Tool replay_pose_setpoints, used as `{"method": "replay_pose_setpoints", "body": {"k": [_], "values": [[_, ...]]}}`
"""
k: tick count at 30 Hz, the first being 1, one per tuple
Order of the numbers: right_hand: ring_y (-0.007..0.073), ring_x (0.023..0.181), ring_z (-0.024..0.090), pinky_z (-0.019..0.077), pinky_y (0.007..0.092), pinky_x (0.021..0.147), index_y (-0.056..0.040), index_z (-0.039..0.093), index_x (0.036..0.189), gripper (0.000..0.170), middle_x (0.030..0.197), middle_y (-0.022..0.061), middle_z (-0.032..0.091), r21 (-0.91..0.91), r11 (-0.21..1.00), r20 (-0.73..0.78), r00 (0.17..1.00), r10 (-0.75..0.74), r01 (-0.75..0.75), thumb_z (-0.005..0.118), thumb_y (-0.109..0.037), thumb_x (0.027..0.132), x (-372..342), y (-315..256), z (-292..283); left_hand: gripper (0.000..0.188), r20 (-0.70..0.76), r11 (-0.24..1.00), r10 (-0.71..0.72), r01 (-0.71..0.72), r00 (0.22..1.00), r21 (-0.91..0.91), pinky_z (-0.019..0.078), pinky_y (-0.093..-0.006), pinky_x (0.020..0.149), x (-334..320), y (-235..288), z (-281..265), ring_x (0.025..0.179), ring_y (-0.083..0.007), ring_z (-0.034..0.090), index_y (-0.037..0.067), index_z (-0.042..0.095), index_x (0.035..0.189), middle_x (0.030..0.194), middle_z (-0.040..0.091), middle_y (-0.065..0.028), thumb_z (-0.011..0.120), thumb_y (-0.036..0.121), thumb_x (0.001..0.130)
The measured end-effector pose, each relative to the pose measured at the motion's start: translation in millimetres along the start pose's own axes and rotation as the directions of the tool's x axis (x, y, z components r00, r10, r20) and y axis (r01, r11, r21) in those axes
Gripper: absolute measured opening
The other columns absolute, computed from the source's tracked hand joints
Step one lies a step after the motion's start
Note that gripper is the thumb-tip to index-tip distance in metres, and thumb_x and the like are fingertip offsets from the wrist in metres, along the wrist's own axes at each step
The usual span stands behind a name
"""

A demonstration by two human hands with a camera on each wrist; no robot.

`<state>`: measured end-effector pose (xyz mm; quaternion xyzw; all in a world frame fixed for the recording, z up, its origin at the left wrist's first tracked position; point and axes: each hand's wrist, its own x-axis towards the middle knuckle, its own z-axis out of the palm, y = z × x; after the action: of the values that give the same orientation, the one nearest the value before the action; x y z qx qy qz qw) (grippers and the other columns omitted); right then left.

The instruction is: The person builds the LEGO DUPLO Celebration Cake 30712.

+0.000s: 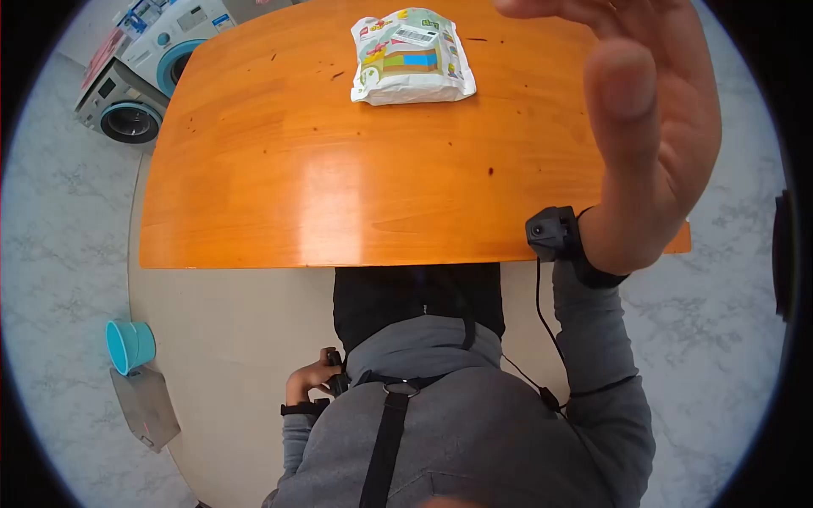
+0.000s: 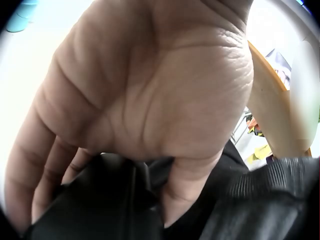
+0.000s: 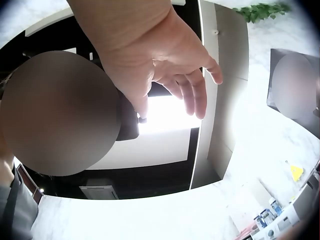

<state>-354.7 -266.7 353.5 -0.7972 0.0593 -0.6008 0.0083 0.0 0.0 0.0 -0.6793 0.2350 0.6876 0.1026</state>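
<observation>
My right hand [image 1: 652, 127] is raised high at the right of the head view, thumb and fingers spread with nothing between them. In the right wrist view the right hand [image 3: 160, 60] is close to the dark head-worn camera [image 3: 128, 117], its thumb overlapping that camera's edge. Down beside my waist, my left hand [image 1: 315, 377] grips a black object [image 1: 338, 372]. Seen from the left wrist, fingers and thumb straddle this black object [image 2: 107, 195], whose kind I cannot tell. A white printed plastic package [image 1: 413, 63] lies at the table's far side.
The orange wooden table [image 1: 254, 186] spans the space ahead of me. Washing machines [image 1: 131, 118] stand beyond its left corner. A turquoise bucket [image 1: 135, 345] and a grey box [image 1: 146, 406] are on the left. A thin cable [image 1: 546, 313] runs from the right wrist camera [image 1: 549, 233].
</observation>
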Motion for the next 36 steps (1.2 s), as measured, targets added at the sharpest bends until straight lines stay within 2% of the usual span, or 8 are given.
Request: {"method": "replay_pose_setpoints", "body": {"k": [2,3,6,8,12,15,19,36], "values": [[0.0145,0.08,0.062,0.0492,0.0261,0.071,-0.0011,0.059,0.109,0.04,0.085,0.0061,0.063,0.046,0.997,-0.037,0.998,0.059,-0.057,0.076,-0.025,0.082,-14.5,-4.1,2.4,0.077,0.166,0.976,0.188,-0.202,0.968,0.075,0.0559,-0.0496,0.079,21.2,-8.1,10.4,0.089,-0.0295,0.064,0.02,0.018,0.144,0.119,0.055,-0.0197,0.065,0.026,0.083],[0.0149,0.082,0.062,0.0487,0.0267,0.073,-0.0004,0.057,0.113,0.044,0.088,0.0069,0.063,0.096,0.989,-0.056,0.992,0.114,-0.109,0.075,-0.026,0.082,-23.4,-4.2,2.5,0.065,0.145,0.981,0.123,-0.142,0.982,0.131,0.0552,-0.0462,0.081,30.4,-10.1,15.5,0.086,-0.0252,0.064,0.013,0.03,0.139,0.106,0.059,-0.0154,0.065,0.022,0.084],[0.0161,0.088,0.061,0.0474,0.0285,0.081,0.0019,0.051,0.123,0.057,0.095,0.0093,0.062,0.232,0.949,-0.089,0.967,0.238,-0.212,0.074,-0.031,0.082,-51.5,-1.2,-8.4,0.046,0.411,0.975,0.0,0.091,0.912,-0.202,0.0551,-0.0366,0.077,194.5,-144.5,23.9,0.081,-0.0191,0.063,0.002,0.049,0.124,0.091,0.061,-0.0089,0.067,0.017,0.085],[0.0168,0.092,0.06,0.0465,0.0297,0.086,0.0034,0.047,0.13,0.066,0.1,0.0108,0.061,0.325,0.911,-0.11,0.947,0.302,-0.253,0.074,-0.034,0.083,-57.1,1.0,-4.7,0.028,0.46,0.981,0.103,-0.012,0.882,-0.195,0.0524,-0.03,0.069,178.0,-144.4,26.1,0.082,-0.0149,0.063,-0.004,0.061,0.106,0.085,0.064,-0.0066,0.068,0.013,0.084],[0.017,0.099,0.057,0.0449,0.0304,0.091,0.0057,0.039,0.136,0.071,0.103,0.0101,0.059,0.207,0.94,-0.056,0.956,0.288,-0.271,0.071,-0.033,0.086,-47.7,-0.7,-12.6,0.026,0.193,0.902,0.317,-0.232,0.929,-0.364,0.0523,-0.0306,0.072,82.9,-97.7,59.0,0.087,-0.0183,0.064,-0.006,0.063,0.105,0.102,0.066,-0.0134,0.062,0.013,0.088],[0.0159,0.087,0.062,0.0481,0.028,0.08,0.0045,0.054,0.124,0.051,0.091,0.0099,0.064,0.064,0.948,-0.195,0.928,0.318,-0.312,0.071,-0.024,0.085,-28.2,-14.6,-10.3,0.026,0.072,0.907,0.298,-0.258,0.952,-0.333,0.0523,-0.0307,0.072,58.4,-97.1,74.5,0.087,-0.0185,0.064,-0.006,0.063,0.105,0.102,0.066,-0.0136,0.061,0.014,0.088],[0.0158,0.087,0.062,0.0478,0.028,0.081,0.0046,0.054,0.124,0.05,0.092,0.0099,0.064,0.126,0.91,-0.162,0.897,0.411,-0.394,0.07,-0.024,0.086,-34.2,-4.2,-28.5,0.026,-0.061,0.91,0.256,-0.262,0.965,-0.321,0.0523,-0.0309,0.073,40.2,-95.4,102.0,0.087,-0.0187,0.064,-0.006,0.063,0.105,0.103,0.066,-0.0137,0.061,0.014,0.088],[0.0155,0.089,0.061,0.0468,0.0281,0.084,0.0051,0.054,0.123,0.045,0.094,0.01,0.064,0.254,0.799,-0.045,0.818,0.573,-0.545,0.065,-0.023,0.089,-49.1,32.8,-39.0,0.026,-0.269,0.893,0.076,-0.186,0.96,-0.41,0.0524,-0.0318,0.075,-0.7,-105.1,174.3,0.088,-0.0196,0.064,-0.006,0.063,0.105,0.103,0.066,-0.0144,0.059,0.014,0.089]]}}
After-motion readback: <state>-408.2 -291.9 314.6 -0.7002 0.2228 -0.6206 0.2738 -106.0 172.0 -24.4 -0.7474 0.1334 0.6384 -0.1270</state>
